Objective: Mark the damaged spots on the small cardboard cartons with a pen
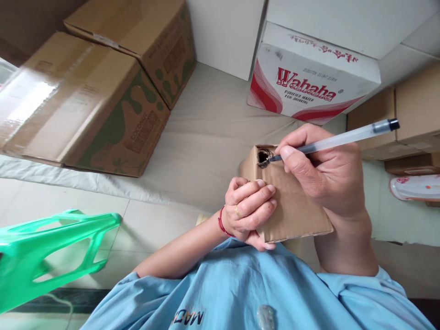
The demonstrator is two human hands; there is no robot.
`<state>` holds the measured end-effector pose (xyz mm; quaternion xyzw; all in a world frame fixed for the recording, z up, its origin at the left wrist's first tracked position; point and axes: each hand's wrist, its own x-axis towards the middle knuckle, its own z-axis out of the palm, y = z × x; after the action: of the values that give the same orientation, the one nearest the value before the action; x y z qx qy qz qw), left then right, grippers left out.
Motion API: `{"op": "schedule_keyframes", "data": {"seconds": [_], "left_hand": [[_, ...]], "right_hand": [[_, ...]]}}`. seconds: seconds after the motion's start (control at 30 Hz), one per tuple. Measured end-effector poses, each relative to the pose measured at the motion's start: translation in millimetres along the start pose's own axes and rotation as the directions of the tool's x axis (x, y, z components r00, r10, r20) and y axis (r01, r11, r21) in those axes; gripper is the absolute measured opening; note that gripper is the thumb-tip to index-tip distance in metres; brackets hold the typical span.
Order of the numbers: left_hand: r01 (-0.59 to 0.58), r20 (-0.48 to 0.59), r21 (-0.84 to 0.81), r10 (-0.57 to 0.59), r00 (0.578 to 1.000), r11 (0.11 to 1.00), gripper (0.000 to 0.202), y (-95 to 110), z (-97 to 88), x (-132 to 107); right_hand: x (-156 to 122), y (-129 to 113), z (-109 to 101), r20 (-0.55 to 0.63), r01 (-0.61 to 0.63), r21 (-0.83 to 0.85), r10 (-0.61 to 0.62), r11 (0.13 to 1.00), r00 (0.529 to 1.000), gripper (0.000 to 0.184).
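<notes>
A small brown cardboard box (pixel 295 206) is held tilted in front of my chest. Near its far left corner is a ragged dark hole (pixel 264 157). My left hand (pixel 252 206) is closed around the box's left side, fingers over the top face and thumb below. Between the fingertips of my right hand (pixel 323 172) is a pen (pixel 347 137) with a clear barrel and a black end. Its tip meets the right rim of the hole; whether it reaches inside I cannot tell.
Two large coconut cartons (pixel 103 110) stand at the left on a cloth-covered surface (pixel 206 133). A white and red Wahaha water carton (pixel 309 82) stands at the back right. More brown boxes (pixel 415 105) line the right side. On the floor at left is a green plastic stool (pixel 68 247).
</notes>
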<state>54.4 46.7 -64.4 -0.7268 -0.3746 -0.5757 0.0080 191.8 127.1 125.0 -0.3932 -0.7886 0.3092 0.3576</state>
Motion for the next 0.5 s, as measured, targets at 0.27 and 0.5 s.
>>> {"op": "schedule_keyframes", "data": {"seconds": [0.27,0.5], "left_hand": [[-0.129,-0.282,0.058,0.141,0.949,0.99,0.057,6,-4.9,23],[-0.187,-0.307,-0.039,0.167,0.937,0.982,0.05,9,-7.6,34]], "right_hand": [[0,0,0,0.002,0.008,-0.05,-0.008,0.999,1.0,0.025],[0,1,0,0.014,-0.008,-0.027,0.009,1.0,1.0,0.024]]}}
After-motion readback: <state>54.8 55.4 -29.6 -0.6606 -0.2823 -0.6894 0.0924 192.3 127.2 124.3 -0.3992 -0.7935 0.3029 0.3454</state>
